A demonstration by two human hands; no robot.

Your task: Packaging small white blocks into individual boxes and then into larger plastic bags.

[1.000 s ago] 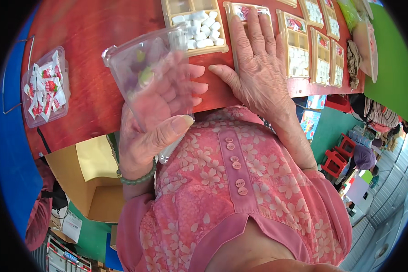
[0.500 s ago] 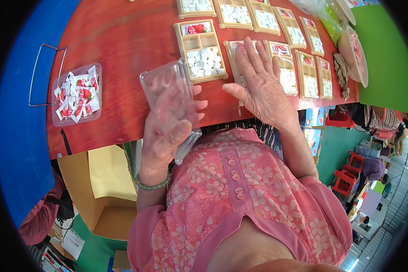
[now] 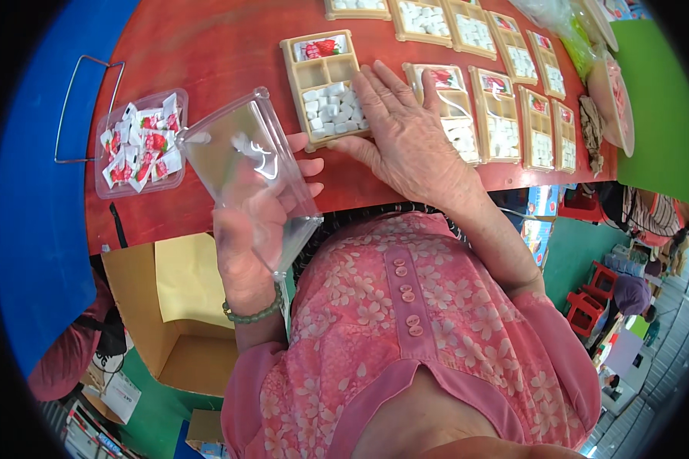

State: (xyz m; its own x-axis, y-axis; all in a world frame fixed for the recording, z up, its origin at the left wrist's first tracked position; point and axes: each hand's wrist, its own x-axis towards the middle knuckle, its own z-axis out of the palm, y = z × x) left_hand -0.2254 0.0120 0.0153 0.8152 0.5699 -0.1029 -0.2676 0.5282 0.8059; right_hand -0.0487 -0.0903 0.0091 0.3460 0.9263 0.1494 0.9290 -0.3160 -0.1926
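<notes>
We see the left hand (image 3: 241,256) gripping a clear lid (image 3: 245,164), fingers behind it, at the near edge of the surface (image 3: 207,53); the right hand (image 3: 417,149), fingers extended and thumb apart, lies over the right side of the tray (image 3: 311,74) near that edge. We judge the step as lidding; the next move calls for aligning lid with tray. The tray's sachet (image 3: 320,48) shows printed strawberries; we cannot read any lettering

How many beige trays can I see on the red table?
10: five near trays in the closer row, five far trays behind them. The picture's top edge cuts some off; more may be hidden.
</notes>
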